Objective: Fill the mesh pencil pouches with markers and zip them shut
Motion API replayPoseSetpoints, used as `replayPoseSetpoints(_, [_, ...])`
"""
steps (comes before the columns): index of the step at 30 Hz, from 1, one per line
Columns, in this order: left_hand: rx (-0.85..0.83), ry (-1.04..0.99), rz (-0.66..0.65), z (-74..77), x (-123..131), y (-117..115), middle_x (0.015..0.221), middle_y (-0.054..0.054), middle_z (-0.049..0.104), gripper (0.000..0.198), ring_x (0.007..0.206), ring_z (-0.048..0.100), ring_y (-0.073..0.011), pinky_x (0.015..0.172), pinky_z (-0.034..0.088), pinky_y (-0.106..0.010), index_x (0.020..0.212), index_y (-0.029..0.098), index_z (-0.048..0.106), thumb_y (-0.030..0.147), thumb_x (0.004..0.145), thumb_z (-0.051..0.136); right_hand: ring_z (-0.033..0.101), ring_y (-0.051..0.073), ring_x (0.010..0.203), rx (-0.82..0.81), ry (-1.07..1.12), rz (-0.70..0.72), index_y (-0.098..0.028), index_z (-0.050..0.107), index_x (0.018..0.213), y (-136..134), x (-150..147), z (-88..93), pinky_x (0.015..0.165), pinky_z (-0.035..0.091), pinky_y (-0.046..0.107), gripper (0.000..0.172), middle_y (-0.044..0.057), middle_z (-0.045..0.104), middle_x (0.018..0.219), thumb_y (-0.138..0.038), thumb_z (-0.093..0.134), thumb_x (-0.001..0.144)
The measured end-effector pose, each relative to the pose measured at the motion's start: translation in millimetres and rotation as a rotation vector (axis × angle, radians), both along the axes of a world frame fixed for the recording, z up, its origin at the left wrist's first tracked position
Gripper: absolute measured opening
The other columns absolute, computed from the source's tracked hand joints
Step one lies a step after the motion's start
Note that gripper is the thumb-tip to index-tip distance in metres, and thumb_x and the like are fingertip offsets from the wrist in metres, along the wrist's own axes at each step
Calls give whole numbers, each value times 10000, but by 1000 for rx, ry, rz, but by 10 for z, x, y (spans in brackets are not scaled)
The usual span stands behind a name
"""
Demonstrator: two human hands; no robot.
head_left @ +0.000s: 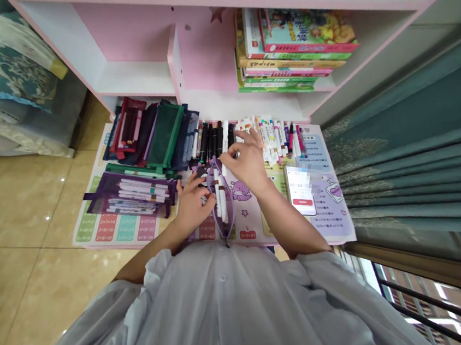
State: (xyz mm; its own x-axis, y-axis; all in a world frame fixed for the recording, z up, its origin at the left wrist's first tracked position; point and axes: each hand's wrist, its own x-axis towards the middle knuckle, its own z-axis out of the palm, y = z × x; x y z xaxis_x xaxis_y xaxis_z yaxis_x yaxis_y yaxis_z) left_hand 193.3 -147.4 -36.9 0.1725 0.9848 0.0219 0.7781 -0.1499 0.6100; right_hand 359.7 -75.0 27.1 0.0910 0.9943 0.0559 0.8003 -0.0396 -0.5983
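Note:
A purple zip pouch [231,219] lies unzipped at the table's front, its mouth spread, with several white markers [221,198] inside. My left hand [192,200] is at the pouch's left side, fingers curled, the thumb against its edge. Over the far end of the pouch, my right hand [248,160] pinches a white marker between thumb and forefinger; most of it is hidden by the hand. Beyond my hands is a row of black markers [211,140]. White markers with coloured ends [273,136] lie in a pile to the right.
On the left are a filled purple pouch [105,189], a green mesh pouch [164,132] and a red pouch [132,124]. A phone [300,191] lies on the right of the printed mat [332,221]. Behind stands a shelf [137,77] with stacked books [287,63].

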Motion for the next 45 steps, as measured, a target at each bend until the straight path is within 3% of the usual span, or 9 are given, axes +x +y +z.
replayPoseSetpoints(7, [17,18,7,-31,3,-6,1321,-69,695,147,1448,456,-332,1243,185,-664,691,238,695,254,828,645,279,403,1531,-11,-20,117,-200,682,622,-761,83,-194,1153,337,631,174,117,565,1485,-290,662,770])
replayPoseSetpoints(12, [32,3,0,0,18,-13,1325,-72,693,151,1450,452,-329,1231,188,-672,697,232,683,252,837,630,289,421,1525,-88,-135,188,-191,725,652,-1007,-26,-267,1158,301,662,163,139,559,1502,-294,681,770])
replayPoseSetpoints(18, [46,22,10,29,43,-26,1322,-77,694,159,1441,464,-337,1220,201,-692,686,232,685,239,836,632,240,441,1537,-140,-283,127,-186,791,792,-987,-90,-309,1164,245,716,209,162,507,1550,-326,638,818])
replayPoseSetpoints(26, [53,34,20,-6,45,-31,1315,-76,697,157,1437,471,-330,1231,197,-678,689,237,686,252,841,648,197,442,1550,-195,-345,147,-167,803,929,-975,-69,-399,1172,210,731,272,176,446,1594,-341,615,835])
replayPoseSetpoints(34, [50,57,12,13,57,-27,1325,-76,692,146,1440,466,-339,1222,199,-699,708,239,700,257,843,647,226,449,1537,-169,-363,143,-171,791,920,-995,-52,-429,1156,223,758,263,180,483,1564,-369,630,855])
replayPoseSetpoints(38, [64,87,1,9,47,-28,1325,-76,692,134,1437,468,-350,1223,201,-693,750,244,729,263,846,638,269,450,1521,-72,-289,110,-197,774,890,-987,36,-395,1147,279,736,277,155,528,1523,-427,621,885])
replayPoseSetpoints(41, [75,118,-11,8,38,-26,1331,-78,687,120,1445,457,-353,1214,207,-702,780,240,735,230,836,630,275,406,1531,49,-231,73,-206,764,962,-851,184,-378,1168,339,638,299,128,544,1499,-382,523,955])
replayPoseSetpoints(45, [85,164,-45,23,45,-25,1343,-79,676,150,1457,441,-346,1199,234,-708,808,236,732,193,848,594,256,380,1540,123,-252,103,-223,711,1199,-480,402,-447,1189,347,596,344,106,509,1514,-233,456,969])
